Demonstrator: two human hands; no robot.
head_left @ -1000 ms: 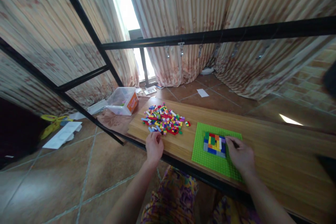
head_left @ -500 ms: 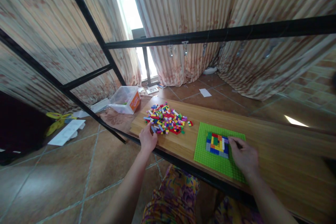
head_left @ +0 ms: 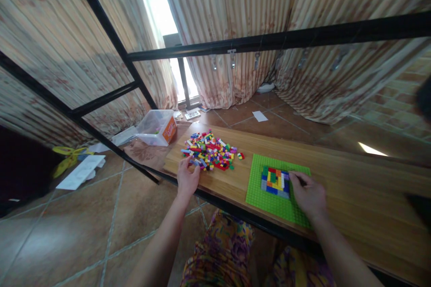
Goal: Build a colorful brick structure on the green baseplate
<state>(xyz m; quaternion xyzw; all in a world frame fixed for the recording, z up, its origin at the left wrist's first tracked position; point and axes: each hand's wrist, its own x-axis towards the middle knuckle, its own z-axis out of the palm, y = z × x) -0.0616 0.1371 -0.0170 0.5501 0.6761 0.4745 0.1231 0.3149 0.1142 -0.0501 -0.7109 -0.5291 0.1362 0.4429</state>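
Note:
At the near left edge of a heap of small coloured toy bricks (head_left: 213, 149) is my left hand (head_left: 187, 178). Its thumb and fingers are apart, the tips among the outermost bricks. A green studded baseplate (head_left: 254, 190) lies to the right of the heap. Bricks in blue, grey, red, yellow, white and green form a flat square build (head_left: 274, 182) on it. My right hand (head_left: 309, 195) reaches over the plate, thumb and forefinger pinched at the build's upper right corner. Whatever is between those fingertips is too small and hidden to make out.
Everything lies on a long wooden board (head_left: 350, 193) with a black metal frame (head_left: 215, 49) around it. A clear plastic box (head_left: 156, 128) with an orange label stands beyond the left end. A few bricks (head_left: 240, 156) lie between heap and plate.
The whole view has shifted slightly, so everything sits a little further left. My left hand stays at the heap's edge and my right at the build's corner.

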